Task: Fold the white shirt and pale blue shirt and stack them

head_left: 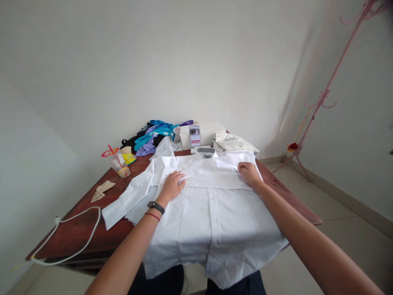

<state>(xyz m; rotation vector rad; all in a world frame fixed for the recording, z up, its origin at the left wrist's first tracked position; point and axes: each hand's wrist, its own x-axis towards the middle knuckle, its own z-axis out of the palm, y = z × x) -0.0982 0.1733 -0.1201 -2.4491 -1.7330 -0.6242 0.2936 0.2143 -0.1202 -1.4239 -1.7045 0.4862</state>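
A white button-up shirt (196, 209) lies spread over the table, its button strip down the middle and its lower hem hanging over the front edge. One sleeve is folded across the chest below the collar (206, 153); the other sleeve (129, 198) stretches out to the left. My left hand (172, 186) rests on the left part of the folded sleeve, fingers stretched out. At the right end of that sleeve, my right hand (249, 174) is closed with its fingers curled on the white cloth.
On the reddish-brown table (80, 233) stand a plastic cup (120, 163) with a red straw and a white box (210, 132). A clothes heap (156, 135), folded white cloth (235, 143), beige scrap (102, 191) and white loop (97, 229) lie around. A pink coat stand (322, 96) is at right.
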